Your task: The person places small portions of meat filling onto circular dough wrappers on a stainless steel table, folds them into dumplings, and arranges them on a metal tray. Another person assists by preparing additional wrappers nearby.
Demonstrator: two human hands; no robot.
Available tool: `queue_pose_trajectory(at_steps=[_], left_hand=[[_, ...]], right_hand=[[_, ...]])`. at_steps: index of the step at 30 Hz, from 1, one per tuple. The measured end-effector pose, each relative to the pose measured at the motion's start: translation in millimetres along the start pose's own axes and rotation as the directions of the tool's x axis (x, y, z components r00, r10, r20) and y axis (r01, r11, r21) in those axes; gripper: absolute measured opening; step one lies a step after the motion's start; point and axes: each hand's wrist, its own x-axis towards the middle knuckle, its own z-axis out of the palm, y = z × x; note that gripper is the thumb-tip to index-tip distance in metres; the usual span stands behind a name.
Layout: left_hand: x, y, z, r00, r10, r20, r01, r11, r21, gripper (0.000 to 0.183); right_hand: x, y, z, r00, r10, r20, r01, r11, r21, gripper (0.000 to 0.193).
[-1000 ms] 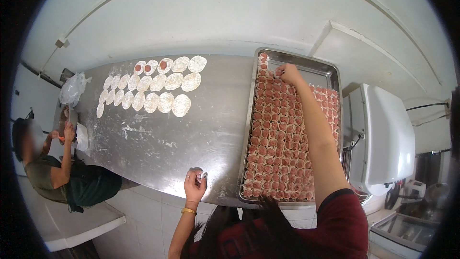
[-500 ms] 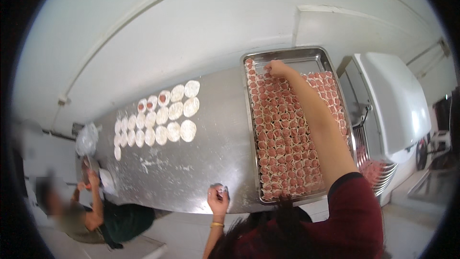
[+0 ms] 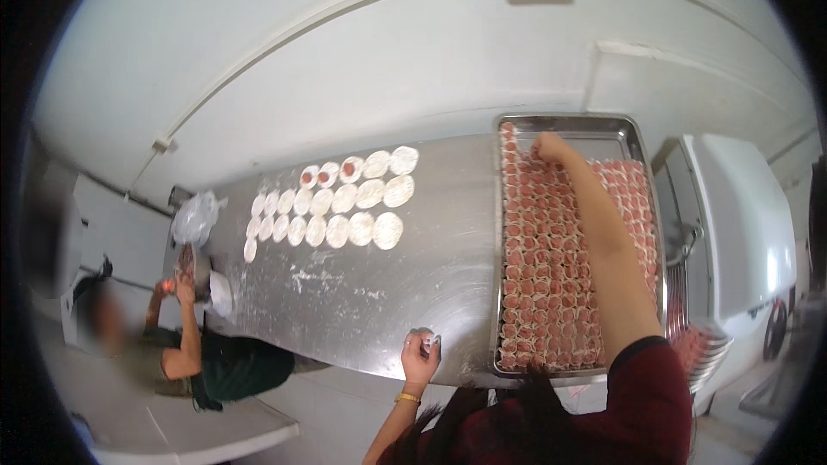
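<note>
A large metal tray [image 3: 495, 327] at the right holds tight rows of open-topped meat dumplings [image 3: 541, 263] in pale wrappers. Over the far part of these rows is my right hand [image 3: 551, 148], closed, its fingertips pointing down at the dumplings; what they hold, if anything, is hidden. My left hand [image 3: 420, 356] is curled closed at the table's near edge, left of the tray. Something small, dark and whitish shows between its fingers, too small to name. Rows of round, floured wrappers [image 3: 388, 231] lie on the left of the table, and three carry meat filling [image 3: 351, 170].
The steel table [image 3: 362, 293] has flour smears. At its left end a co-worker [image 3: 172, 353] handles a metal bowl [image 3: 202, 275] beside a clear plastic bag [image 3: 196, 217]. Right of the tray stand a white container [image 3: 736, 215] and stacked trays [image 3: 702, 353]. A wall [image 3: 388, 60] runs behind.
The whole view has shifted, so the table and tray appear farther right. My right hand stays over the tray's far rows, and my left hand remains curled at the near edge.
</note>
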Motion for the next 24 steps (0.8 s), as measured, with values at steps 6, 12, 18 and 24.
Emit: queue_pose_trajectory(at_steps=[6, 12, 18, 24], left_hand=[[1, 3, -8, 0.997, -0.034, 0.064, 0.038, 0.997, -0.066, 0.016], [65, -31, -39, 0.988, -0.113, 0.109, 0.132, 0.974, -0.183, 0.016], [302, -135, -133, 0.931, 0.134, -0.339, -0.045, 0.965, 0.26, 0.026], [466, -235, -170, 0.958, 0.074, -0.276, 0.075, 0.866, 0.494, 0.016]], right_hand=[[12, 19, 24, 0.969, -0.202, -0.142, 0.204, 0.979, 0.002, 0.035], [6, 24, 23, 0.969, 0.021, -0.246, -0.006, 0.998, 0.058, 0.052], [-89, -16, 4, 0.879, -0.002, -0.478, 0.108, 0.975, 0.195, 0.045], [-236, -94, 22, 0.94, 0.232, -0.249, -0.155, 0.944, 0.293, 0.037]])
